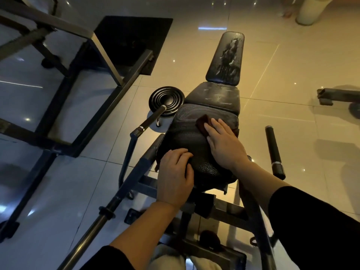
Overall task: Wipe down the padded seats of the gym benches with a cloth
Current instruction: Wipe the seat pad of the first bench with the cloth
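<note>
A black padded gym bench runs away from me: a near pad with wet streaks, a middle seat pad and a long worn back pad. My right hand lies flat with straight fingers on a dark reddish-brown cloth, pressing it onto the near pad's far right part. My left hand rests on the near pad's left front edge, its fingers curled over the padding.
A black weight plate lies on the tiled floor left of the bench, with a bar handle over it. A dark metal rack frame stands at left. A padded roller sticks out at right.
</note>
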Demonstrator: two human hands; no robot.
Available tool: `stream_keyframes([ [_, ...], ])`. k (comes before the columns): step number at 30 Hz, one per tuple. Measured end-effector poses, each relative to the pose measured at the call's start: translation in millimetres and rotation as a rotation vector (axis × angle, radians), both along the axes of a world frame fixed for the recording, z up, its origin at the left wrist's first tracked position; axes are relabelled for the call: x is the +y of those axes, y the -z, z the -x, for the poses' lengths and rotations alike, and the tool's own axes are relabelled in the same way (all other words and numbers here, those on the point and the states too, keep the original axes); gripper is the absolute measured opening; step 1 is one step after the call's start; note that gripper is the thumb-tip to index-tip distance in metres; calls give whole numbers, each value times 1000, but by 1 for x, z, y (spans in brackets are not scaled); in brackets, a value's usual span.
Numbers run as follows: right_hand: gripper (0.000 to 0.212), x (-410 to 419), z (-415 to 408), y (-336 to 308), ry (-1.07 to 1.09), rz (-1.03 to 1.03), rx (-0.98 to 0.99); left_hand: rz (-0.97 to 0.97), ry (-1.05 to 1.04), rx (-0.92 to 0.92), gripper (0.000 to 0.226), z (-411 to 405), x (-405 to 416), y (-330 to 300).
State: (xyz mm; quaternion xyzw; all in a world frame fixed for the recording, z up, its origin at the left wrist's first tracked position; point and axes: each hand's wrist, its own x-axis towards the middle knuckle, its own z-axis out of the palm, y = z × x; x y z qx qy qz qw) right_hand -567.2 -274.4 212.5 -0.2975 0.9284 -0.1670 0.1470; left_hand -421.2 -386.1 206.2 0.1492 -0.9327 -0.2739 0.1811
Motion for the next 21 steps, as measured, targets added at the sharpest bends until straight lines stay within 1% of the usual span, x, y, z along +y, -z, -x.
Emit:
stream_keyframes([
  [3, 49, 5, -6, 0, 64, -2, -3, -15, -4, -4, 27, -6, -3, 4],
  [8, 52, -18, -31, -6, 158, -79, 65, -66, -108, -58, 34, -24, -25, 8],
  [11, 54, -42, -47, -14, 85, -108, 51, -113, -153, -82, 39, -33, -37, 10],
  [15, 53, -87, -77, -23, -63, -52, 78, -192, -141, -103, 49, -43, -48, 6],
  [17, 51, -103, -88, -22, -139, -31, 101, -220, -140, -112, 50, -45, -52, 3],
  [21, 50, -98, -88, -21, -204, -5, 60, -215, -140, -93, 49, -47, -53, -4],
])
